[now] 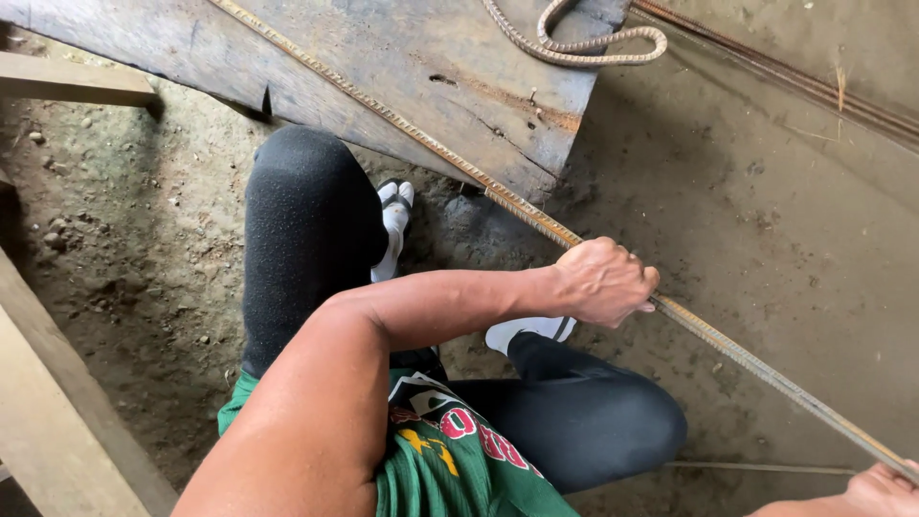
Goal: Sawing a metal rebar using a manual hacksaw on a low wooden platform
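- Nearest the camera, the left arm crosses the body over a green shirt (pixel 450 460) and dark leggings (pixel 574 412).
- The left hand (pixel 605 280) is wrapped in a fist around a long ribbed steel bar (pixel 737 349), fingers curled tight over it, knuckles up.
- Down the bar from that fist, at the lower right corner, the right hand (pixel 881 490) sits at the bar's near end; it is mostly cut off by the frame, so I cannot tell how it is closed.
- Just below the fist, 1 foot in a white sock and dark sandal (pixel 529 330) rests on the dirt floor (pixel 747 220); a 2nd such foot (pixel 394 222) stands up-left of the fist, near the edge of the plank.
- Up from the grip, the bar runs diagonally across a weathered wooden plank (pixel 383 67) and lies on its surface, reaching toward the top left.
- Beyond the plank's far right end, a bent loop of ribbed bar (pixel 584 48) lies on the wood.
- Farther right of that, several rusty straight rods (pixel 804 86) lie on the ground, well apart from the grip.
- Off to the left, pale timber pieces (pixel 57 402) edge the floor.
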